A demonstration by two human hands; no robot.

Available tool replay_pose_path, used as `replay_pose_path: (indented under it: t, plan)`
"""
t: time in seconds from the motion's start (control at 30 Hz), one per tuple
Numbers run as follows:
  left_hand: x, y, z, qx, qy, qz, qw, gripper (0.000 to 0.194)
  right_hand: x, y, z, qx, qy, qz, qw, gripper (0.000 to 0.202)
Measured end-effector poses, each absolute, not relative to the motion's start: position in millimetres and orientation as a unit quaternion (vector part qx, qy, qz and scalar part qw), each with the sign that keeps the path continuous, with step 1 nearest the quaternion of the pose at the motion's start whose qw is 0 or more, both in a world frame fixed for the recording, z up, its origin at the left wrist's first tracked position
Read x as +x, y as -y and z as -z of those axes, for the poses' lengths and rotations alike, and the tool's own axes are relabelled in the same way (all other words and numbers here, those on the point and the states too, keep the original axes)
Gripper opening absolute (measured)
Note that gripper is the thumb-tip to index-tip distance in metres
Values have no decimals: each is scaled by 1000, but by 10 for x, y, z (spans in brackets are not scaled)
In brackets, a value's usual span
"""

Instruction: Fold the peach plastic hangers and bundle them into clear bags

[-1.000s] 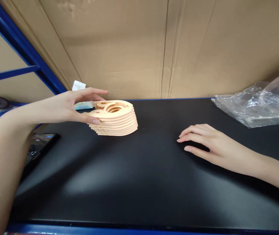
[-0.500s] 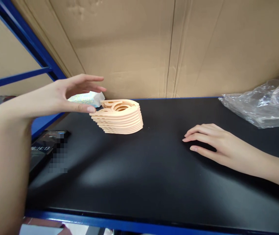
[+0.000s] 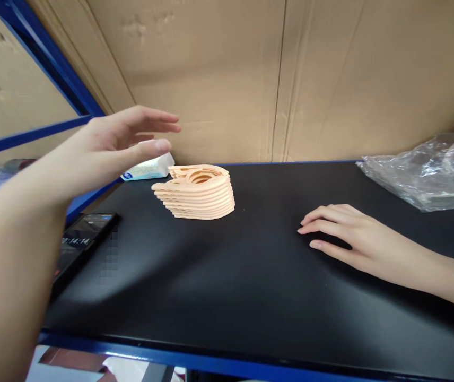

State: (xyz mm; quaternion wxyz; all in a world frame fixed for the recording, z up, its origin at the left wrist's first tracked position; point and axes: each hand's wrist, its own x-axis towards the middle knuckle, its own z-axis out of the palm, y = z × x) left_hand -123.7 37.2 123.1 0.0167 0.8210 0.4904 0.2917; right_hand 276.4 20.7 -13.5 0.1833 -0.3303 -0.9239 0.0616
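A neat stack of flat peach plastic pieces (image 3: 201, 196) lies on the black tabletop (image 3: 219, 297). The top piece has a rounded end and a round opening; I cannot tell what kind of object these are. My left hand (image 3: 127, 135) hovers above and to the left of the stack, apart from it, with thumb and fingers spread and nothing between them. Out to the right, my right hand (image 3: 342, 233) is low at the tabletop, fingers loosely stretched and holding nothing.
Behind my left hand lies a tissue pack (image 3: 149, 168). A phone (image 3: 86, 236) showing a timer sits by my left forearm. Crumpled clear plastic (image 3: 426, 178) covers the back right. Cardboard (image 3: 219, 79) stands behind, and a blue frame (image 3: 63, 74) rises at left.
My left hand has risen slightly, and its thumb has moved up away from the stack's near end. My right hand and the stack stay put; the view has shifted a little.
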Motion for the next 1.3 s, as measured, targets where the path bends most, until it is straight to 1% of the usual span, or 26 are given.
replay_pose_path:
  t: [0.03, 0.07, 0.1, 0.13, 0.17, 0.23, 0.3, 0.37, 0.47, 0.57, 0.7, 0.9, 0.97, 1.0, 1.07, 1.17, 1.23, 1.3]
  plan:
    - [-1091, -307, -1208, 824, -472, -315, 0, 61, 2762, -204, 128, -330, 924, -64, 182, 28]
    - [-930, -234, -1174, 828, -443, -342, -40, 55, 2761, -202, 123, -330, 924, -66, 179, 28]
    - [-763, -153, -1129, 834, -437, -328, -78, 51, 2760, -201, 118, -329, 925, -67, 177, 28]
    - [-596, -69, -1073, 843, -417, -323, -105, 51, 2760, -201, 114, -329, 925, -70, 174, 28]
    - [-437, 13, -1005, 851, -394, -332, -100, 53, 2761, -202, 111, -328, 926, -71, 173, 29]
    - [-164, 155, -841, 869, -333, -364, -41, 51, 2761, -207, 103, -327, 926, -75, 174, 28]
    - [25, 239, -647, 903, -274, -331, -6, 50, 2760, -209, 91, -324, 926, -81, 174, 28]
    - [130, 252, -438, 928, -249, -273, 43, 48, 2757, -209, 78, -323, 927, -90, 169, 28]
    - [166, 164, -143, 936, -259, -223, 79, 42, 2757, -208, 71, -325, 928, -93, 157, 27]
    - [127, 51, 51, 935, -287, -177, 109, 48, 2764, -212, 79, -319, 931, -82, 159, 29]
    - [58, -15, 115, 931, -322, -123, 119, 60, 2773, -217, 76, -316, 931, -79, 165, 30]
    - [21, -20, 64, 943, -299, -98, 106, 62, 2749, -201, 72, -317, 931, -82, 162, 31]
    - [22, -21, 54, 944, -298, -98, 102, 61, 2762, -226, 59, -319, 933, -54, 155, 31]
    - [23, -21, 52, 944, -299, -95, 101, 60, 2786, -253, 38, -326, 932, -20, 157, 30]
    - [25, -20, 53, 944, -301, -86, 99, 60, 2888, -341, -40, -357, 915, 77, 169, 31]
    - [25, -19, 63, 945, -305, -74, 90, 58, 3184, -521, -237, -446, 854, 195, 182, 41]
    - [23, -20, 69, 946, -302, -79, 88, 57, 3446, -634, -368, -534, 800, 238, 137, 51]
    - [22, -21, 70, 946, -300, -83, 88, 56, 3713, -724, -446, -615, 748, 236, 78, 56]
